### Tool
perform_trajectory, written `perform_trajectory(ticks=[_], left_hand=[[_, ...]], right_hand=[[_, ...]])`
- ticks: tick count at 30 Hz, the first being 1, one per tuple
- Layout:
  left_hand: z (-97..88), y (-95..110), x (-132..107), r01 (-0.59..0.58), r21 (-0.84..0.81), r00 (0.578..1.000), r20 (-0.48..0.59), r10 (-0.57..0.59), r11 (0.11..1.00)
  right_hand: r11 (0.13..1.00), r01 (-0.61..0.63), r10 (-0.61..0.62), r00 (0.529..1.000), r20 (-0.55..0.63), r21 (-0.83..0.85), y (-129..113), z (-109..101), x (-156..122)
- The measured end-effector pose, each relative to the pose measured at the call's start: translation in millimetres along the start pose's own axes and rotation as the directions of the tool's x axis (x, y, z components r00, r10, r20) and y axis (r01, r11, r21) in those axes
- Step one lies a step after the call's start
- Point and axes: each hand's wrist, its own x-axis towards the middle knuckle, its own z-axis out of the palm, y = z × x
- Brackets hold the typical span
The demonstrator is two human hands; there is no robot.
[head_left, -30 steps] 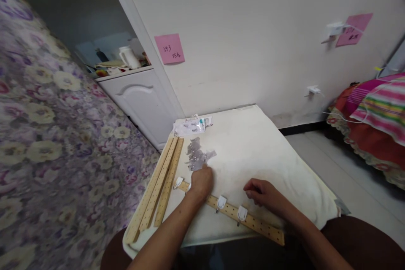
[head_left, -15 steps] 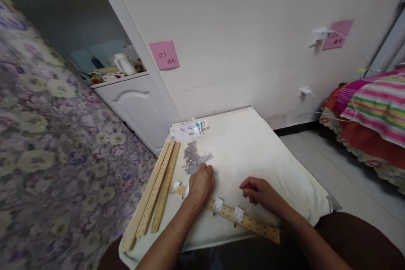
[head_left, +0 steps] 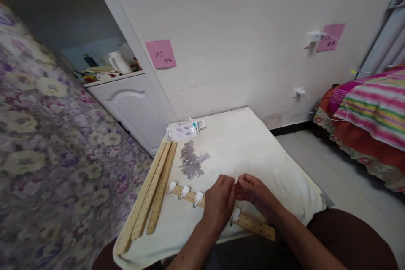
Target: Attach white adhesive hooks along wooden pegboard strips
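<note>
My left hand (head_left: 220,200) and my right hand (head_left: 255,190) are brought together above a perforated wooden strip (head_left: 253,224). Both are closed, pinching a small white hook (head_left: 236,181) that their fingers mostly hide. Along the strip, white hooks with metal loops are spaced out, such as the left-end hook (head_left: 172,186) and a middle hook (head_left: 198,197). Another white hook (head_left: 235,214) shows just below my hands. My left hand and wrist cover part of the strip. Behind it lies a heap of greyish clear hooks (head_left: 191,160).
Several more perforated wooden strips (head_left: 162,185) lie along the left side of the cloth-covered table (head_left: 253,147). Plastic packets (head_left: 182,130) rest near its back left corner. A floral curtain (head_left: 72,168) hangs on the left, and a bed (head_left: 370,105) stands at the right.
My left hand has moved right from beside the heap and met my right hand, which shifted slightly left. A small white piece now shows between their fingertips.
</note>
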Motion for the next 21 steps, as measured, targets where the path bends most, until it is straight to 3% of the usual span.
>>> perform_trajectory(ticks=[6, 10, 15, 19, 21], left_hand=[[5.5, 2.6, -10.1, -0.039, -0.047, 0.999, -0.001, 0.039, 0.998], [3.2, 3.0, -15.0, -0.069, -0.151, 0.997, -0.057, 0.061, 0.986], [-5.6, 2.1, -22.3, 0.007, -0.278, 0.99, -0.132, -0.045, 0.96], [-7.2, 1.3, -43.2, 0.047, -0.337, 0.992, -0.093, -0.083, 0.94], [-4.4, 2.3, -59.0, 0.04, -0.362, 0.999, -0.013, -0.048, 0.931]], right_hand=[[1.0, 0.015, -0.015, 1.0, -0.016, 0.007, 2.3, -1.6, -0.5], [0.99, -0.011, 0.003, 0.998, -0.056, -0.14, 0.8, -4.5, -3.2], [0.923, 0.009, -0.053, 0.993, -0.102, -0.386, -3.8, -16.5, -4.6], [0.889, 0.016, -0.04, 0.998, -0.044, -0.457, -10.4, -30.1, -8.4], [0.874, 0.008, -0.016, 1.0, -0.012, -0.486, -12.8, -36.3, -11.6]])
